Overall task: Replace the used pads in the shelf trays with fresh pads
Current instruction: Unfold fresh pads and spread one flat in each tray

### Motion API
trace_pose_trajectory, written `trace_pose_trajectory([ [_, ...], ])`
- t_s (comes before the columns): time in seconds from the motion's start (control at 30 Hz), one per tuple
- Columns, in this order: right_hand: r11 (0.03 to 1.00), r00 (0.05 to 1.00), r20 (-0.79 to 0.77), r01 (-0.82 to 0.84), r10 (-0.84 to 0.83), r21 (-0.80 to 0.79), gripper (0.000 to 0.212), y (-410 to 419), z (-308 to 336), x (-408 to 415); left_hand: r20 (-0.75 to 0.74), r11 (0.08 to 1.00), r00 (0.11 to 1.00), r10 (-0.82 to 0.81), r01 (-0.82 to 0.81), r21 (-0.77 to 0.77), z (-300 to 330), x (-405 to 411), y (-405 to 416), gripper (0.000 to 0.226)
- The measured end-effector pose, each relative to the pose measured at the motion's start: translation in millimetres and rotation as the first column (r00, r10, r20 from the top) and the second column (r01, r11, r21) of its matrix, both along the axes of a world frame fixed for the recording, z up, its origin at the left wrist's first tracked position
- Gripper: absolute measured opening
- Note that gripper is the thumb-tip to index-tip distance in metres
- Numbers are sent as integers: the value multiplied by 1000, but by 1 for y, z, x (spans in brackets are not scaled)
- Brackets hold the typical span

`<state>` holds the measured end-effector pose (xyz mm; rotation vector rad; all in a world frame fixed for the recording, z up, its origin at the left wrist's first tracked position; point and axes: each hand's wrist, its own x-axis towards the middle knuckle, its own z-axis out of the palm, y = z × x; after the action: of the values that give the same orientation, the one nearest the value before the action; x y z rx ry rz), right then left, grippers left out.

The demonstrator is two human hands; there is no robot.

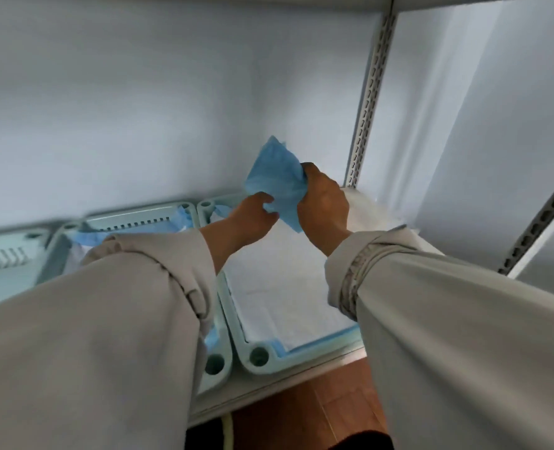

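Note:
A folded blue pad [274, 177] is held up over the far end of the right-hand tray [258, 360]. My right hand [322, 203] grips its right side and my left hand [253, 219] pinches its lower left edge. The pale green tray below is lined with a white pad [279, 287] that has a blue border. To the left stands a second tray [139, 219] with a crumpled blue-and-white pad [184, 219] inside, mostly hidden by my left sleeve.
A third tray [6, 254] sits at the far left of the shelf. Slotted metal uprights [371, 92] stand at the right, and a white wall is close behind. The shelf above hangs low overhead. Wooden floor [318, 410] shows below the shelf edge.

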<state>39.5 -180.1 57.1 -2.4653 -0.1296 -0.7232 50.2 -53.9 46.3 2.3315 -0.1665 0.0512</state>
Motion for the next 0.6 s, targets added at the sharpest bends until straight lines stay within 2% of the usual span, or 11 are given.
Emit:
trace_pose_trajectory([
  [0.13, 996, 997, -14, -79, 79, 30, 36, 49, 1, -34, 6, 993, 1000, 26, -25, -117, 20, -37, 26, 36],
  [0.3, 918, 985, -126, -63, 121, 391, 36, 108, -1, -71, -72, 963, 986, 152, -164, -213, 25, -77, 73, 60],
  [0.43, 889, 971, -138, -116, 195, 443, 36, 146, -23, -103, -64, 931, 968, 241, -249, -266, 6, -117, 111, 62],
  [0.5, 869, 960, -125, -167, 251, 466, 42, 154, -32, -113, -56, 927, 967, 250, -255, -275, -8, -133, 121, 62],
  [0.6, 870, 937, -161, -213, 311, 444, 58, 167, -31, -119, -97, 861, 959, 267, -283, -424, -21, -145, 130, 64],
])
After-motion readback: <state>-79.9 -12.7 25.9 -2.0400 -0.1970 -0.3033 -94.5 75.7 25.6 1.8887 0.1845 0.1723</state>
